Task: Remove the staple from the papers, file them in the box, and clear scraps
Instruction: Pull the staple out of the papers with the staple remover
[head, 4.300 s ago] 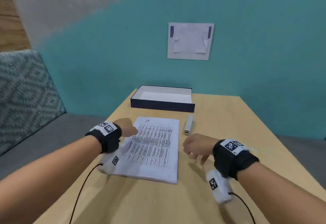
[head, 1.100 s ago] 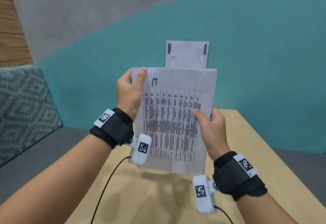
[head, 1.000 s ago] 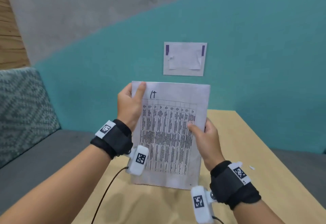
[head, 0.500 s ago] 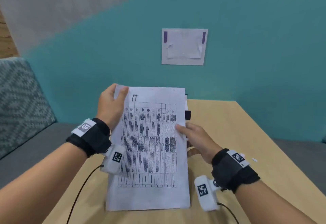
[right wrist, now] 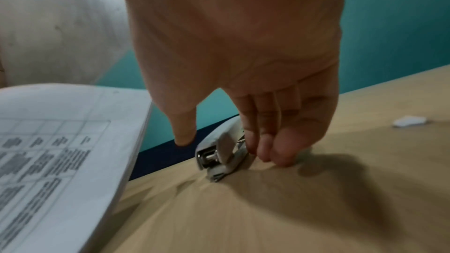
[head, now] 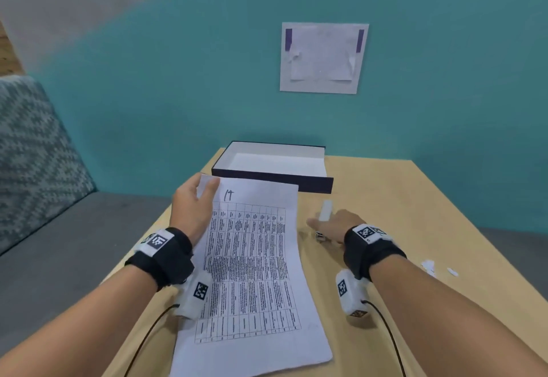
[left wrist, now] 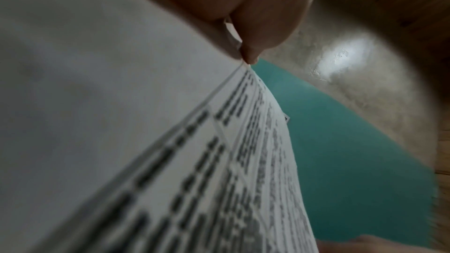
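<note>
The left hand [head: 189, 207] pinches the top left corner of the papers [head: 252, 273], whose lower end rests on the table [head: 415, 198]. Right of them, the right hand [head: 332, 225] reaches down over the white stapler [right wrist: 219, 147], fingers [right wrist: 265, 141] touching its side and thumb held apart, with the open box [head: 272, 173] behind and paper scraps [head: 428, 265] farther right.

The papers [head: 252, 273] lay on the table [head: 415, 198], their far left corner raised in the left hand [head: 192, 210]. Behind the papers, at the table's far edge, sat the box [head: 272, 176]. Right of the papers lay the stapler [head: 325, 213], with the right hand [head: 332, 225] over it, fingers [right wrist: 265, 141] touching its side. Farther right of the papers, near the table's right edge, lay the scraps [head: 430, 267].
</note>
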Demonstrator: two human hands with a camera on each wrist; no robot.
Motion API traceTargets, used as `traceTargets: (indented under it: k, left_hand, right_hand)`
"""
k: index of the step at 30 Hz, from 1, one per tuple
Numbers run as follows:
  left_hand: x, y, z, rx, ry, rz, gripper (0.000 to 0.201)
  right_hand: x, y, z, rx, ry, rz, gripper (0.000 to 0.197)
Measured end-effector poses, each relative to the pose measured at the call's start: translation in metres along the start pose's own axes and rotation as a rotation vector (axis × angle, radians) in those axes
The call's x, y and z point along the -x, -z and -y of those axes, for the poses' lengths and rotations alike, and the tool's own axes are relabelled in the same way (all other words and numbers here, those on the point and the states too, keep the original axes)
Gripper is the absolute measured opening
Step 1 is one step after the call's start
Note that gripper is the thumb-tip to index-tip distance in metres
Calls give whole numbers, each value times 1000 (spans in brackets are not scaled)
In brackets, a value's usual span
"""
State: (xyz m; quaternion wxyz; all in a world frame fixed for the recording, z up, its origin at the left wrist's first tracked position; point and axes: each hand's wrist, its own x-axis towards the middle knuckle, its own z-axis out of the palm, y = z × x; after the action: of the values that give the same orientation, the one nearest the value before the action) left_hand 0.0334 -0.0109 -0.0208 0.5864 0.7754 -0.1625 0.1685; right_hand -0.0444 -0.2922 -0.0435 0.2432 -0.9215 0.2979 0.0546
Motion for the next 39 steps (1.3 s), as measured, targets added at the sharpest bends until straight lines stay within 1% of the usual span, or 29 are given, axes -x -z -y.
traceTargets:
  k: [1,3,4,5,7,8,10,12,15,18,21,22,24,26,27,29,31,33,36,39]
  left_hand:
    - [0,0,0,14,5,0,25]
    - [1,0,0,34,4,4,24]
    - [1,0,-1,43,1,8,24]
    - [2,0,-2,53,-2,13,24]
    - [4,0,-4,70,-4,24,23]
    - [5,1,-5,78,-4,28,22]
    - [8,1,-10,95,-5,36,22]
    - [11,2,-15,111,-5,44,21]
    - [16,3,-25,128,-8,54,15]
    - [23,4,-39,131,-36,55,17]
    - [26,5,-49,137,-40,51,17]
    - [26,6,-52,139,-43,52,18]
    - [28,6,-60,134,-61,52,20]
    - [29,6,-69,137,-80,52,20]
    - [30,6,-74,135,-95,53,21]
    - [32,5,-83,111,-138,48,29]
    - [36,5,-93,103,-183,51,33]
    - [40,4,-103,97,-229,58,37]
    - [47,4,-116,87,-284,50,42]
    - [52,4,-128,90,-320,44,43]
  right_hand:
    - [-3,-3,0,5,3,-5,50]
    - [-8,-6,0,-37,-2,-60,37]
    - [-8,-6,-1,-75,-10,-78,34]
    - [-8,-5,-2,-118,-25,-89,35]
    - [-3,-3,-5,-231,-72,-110,45]
    - [-1,-1,-6,-330,-96,-126,49]
    - [6,2,-10,-613,-119,-164,43]
    - [14,8,-15,-813,-75,-236,37]
    - [27,21,-19,-1092,30,-331,29]
    - [41,40,-18,-1311,92,-442,20]
    - [56,63,-12,-1508,115,-544,29]
    - [62,71,-9,-1574,132,-559,29]
    - [74,87,-2,-1677,164,-563,21]
    - [86,102,8,-1776,198,-529,11]
    - [92,109,14,-1818,202,-509,12]
    - [104,120,25,-1842,207,-477,17]
    - [112,124,34,-1799,257,-481,23]
    - [119,124,42,-1717,336,-555,32]
    - [129,121,51,-1610,491,-715,28]
    - [134,117,57,-1549,593,-752,27]
